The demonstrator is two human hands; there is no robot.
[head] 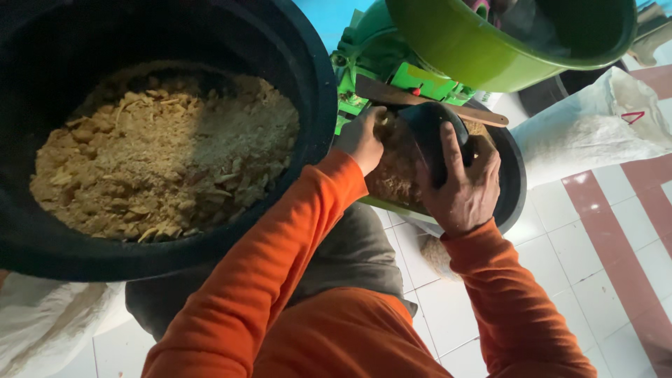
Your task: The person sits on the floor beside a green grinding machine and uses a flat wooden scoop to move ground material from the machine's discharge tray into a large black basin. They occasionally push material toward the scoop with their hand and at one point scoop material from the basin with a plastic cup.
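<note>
The fingers (pixel 467 150) of the right hand (pixel 462 185) are spread and curled over the back of a small black scoop (pixel 435 133), gripping it firmly just right of the frame's centre, its mouth turned down into a brown fibrous mash (pixel 395 168). The left hand (pixel 362 138), just left of the scoop, is loosely cupped with its fingertips buried in the same mash, so whether it holds any of it I cannot tell. That mash lies in a black basin (pixel 516 178) set under the spout of a green grinding machine (pixel 381 59) at upper centre, and a flat wooden stick (pixel 434 99) lies slanted across just above both hands. The machine's wide green hopper (pixel 490 49) fills the upper right. Taking up the whole upper left is a big black tub (pixel 308 77), holding a heap of tan chopped and ground feed (pixel 168 154), coarser chips to the left, finer meal to the right. Both arms are in orange sleeves (pixel 280 259) coming up from the bottom edge. A white woven sack (pixel 595 129) slumps at the right, on a floor (pixel 560 266) of white tiles with red stripes.
</note>
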